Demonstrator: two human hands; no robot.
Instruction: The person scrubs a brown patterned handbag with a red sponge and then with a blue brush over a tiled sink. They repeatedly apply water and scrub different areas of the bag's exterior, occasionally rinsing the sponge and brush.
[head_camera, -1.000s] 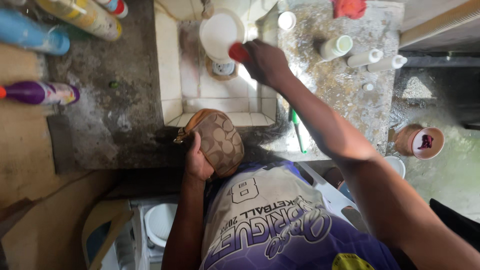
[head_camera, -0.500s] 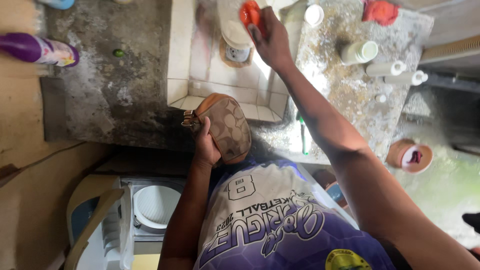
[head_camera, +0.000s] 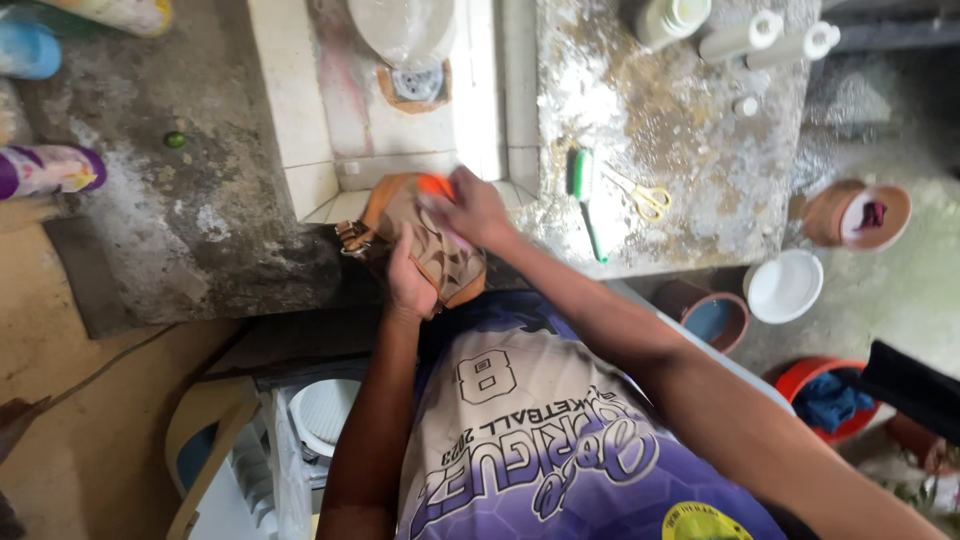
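The bag (head_camera: 425, 245), a small brown patterned one with tan trim and a buckle on its left end, sits at the near edge of the tiled sink (head_camera: 300, 150), half over the rim. The left hand (head_camera: 410, 285) grips it from below and the near side, fingers wrapped round its underside, forearm rising straight up from the bottom of the view. The right hand (head_camera: 470, 210) lies on top of the bag, closed on something orange (head_camera: 435, 184) that shows only as a blurred patch at the fingertips; what it is cannot be told. The right arm comes in long and slanted from the lower right, elbow bent, wrist turned down onto the bag.

Risks, as a judgement: the bag rests on a narrow rim, so a hard push from the right hand could tip it into the sink or off the near side if the left hand's hold slackens. The tabletop (head_camera: 660, 120) looks wet and rough, so anything set down there may get soiled. The green brush (head_camera: 582, 195) and yellow scissors (head_camera: 640, 195) lie just right of the right hand, and a wide sweep of that arm could knock them off the near edge toward the bowls on the floor. The white bottles (head_camera: 760, 35) at the far right stand well apart.
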